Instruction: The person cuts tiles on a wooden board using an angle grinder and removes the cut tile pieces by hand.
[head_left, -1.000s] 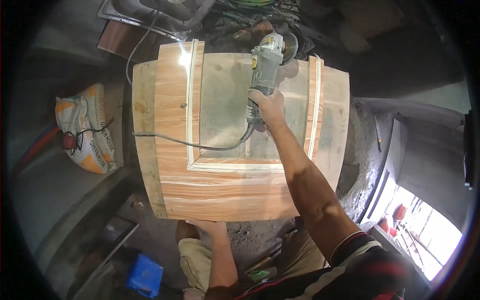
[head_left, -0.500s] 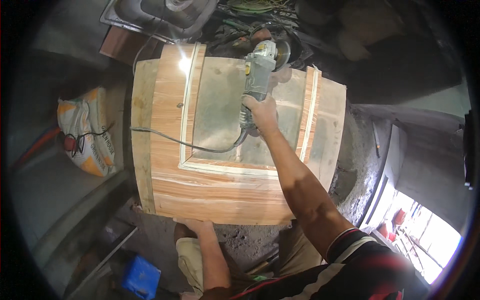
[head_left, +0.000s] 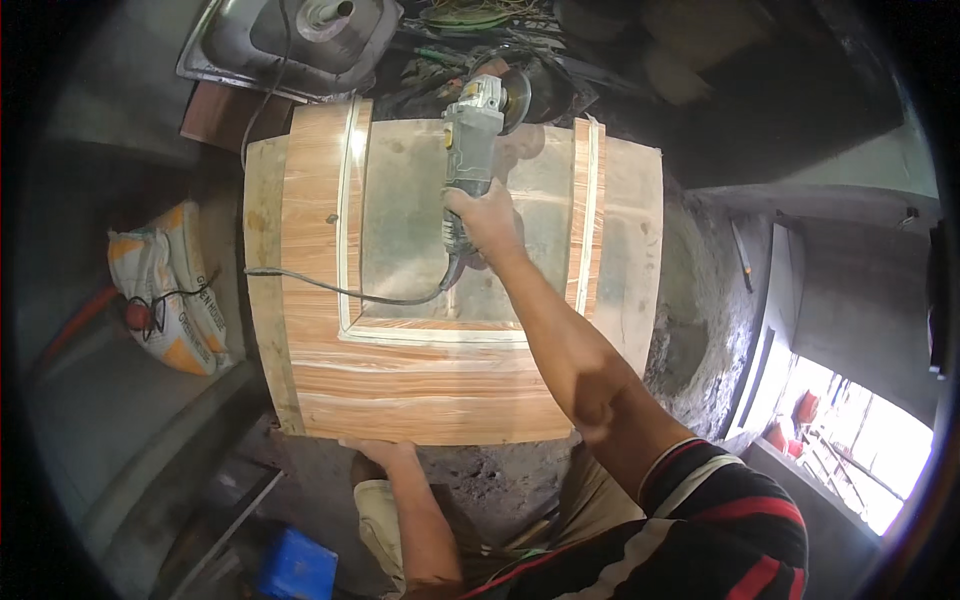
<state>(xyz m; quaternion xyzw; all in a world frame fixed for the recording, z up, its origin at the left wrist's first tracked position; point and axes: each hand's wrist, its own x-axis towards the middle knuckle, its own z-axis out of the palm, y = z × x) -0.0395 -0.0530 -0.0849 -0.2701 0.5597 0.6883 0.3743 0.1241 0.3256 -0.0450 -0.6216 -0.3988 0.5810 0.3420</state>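
My right hand (head_left: pixel 485 215) is closed round the body of a grey angle grinder (head_left: pixel 472 145), held lengthwise over the bare middle of the work. Its round disc (head_left: pixel 516 100) is at the far end, beyond the far edge; whether it spins I cannot tell. A dark cable (head_left: pixel 370 297) runs from its rear to the left. Below lies a U-shaped wood-grain panel (head_left: pixel 420 400), its inner edge lined with pale strips (head_left: pixel 430 336), on a larger greyish board (head_left: pixel 630 220). My left hand (head_left: pixel 380 452) grips the panel's near edge, its fingers partly hidden there.
A steel sink (head_left: pixel 240 60) lies at the far left, beside a tangle of cords and scraps (head_left: pixel 470 30). White-and-orange sacks (head_left: pixel 165 290) stand left, a blue container (head_left: pixel 300 565) near left. A knife-like tool (head_left: pixel 743 255) lies at the right by the rough wall edge.
The whole view has shifted, so panel, grinder and arms appear slightly further left. Both hands keep their hold, and the grinder stays over the panel's opening.
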